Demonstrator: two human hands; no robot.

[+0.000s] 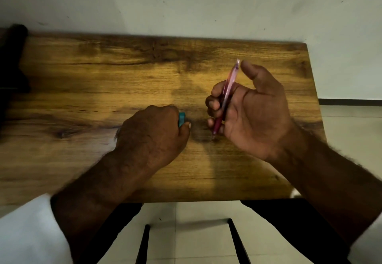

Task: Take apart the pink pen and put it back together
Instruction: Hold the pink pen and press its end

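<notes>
The pink pen (228, 91) stands nearly upright over the right half of the wooden table (103, 77), tip down close to the tabletop and translucent top end up. My right hand (252, 110) holds it with the fingers curled round its dark red grip; the thumb is lifted off beside the top end. My left hand (153, 133) rests knuckles-up on the table to the left of the pen, fingers curled round a small teal object (181, 119) that shows only at the thumb side. The rest of that object is hidden in the fist.
The table's far edge meets a pale wall (186, 5). A dark object (12, 61) stands at the table's far left edge. Below the near edge are black frame bars (237, 241) and a light tiled floor (186, 222). White sleeves show at both lower corners.
</notes>
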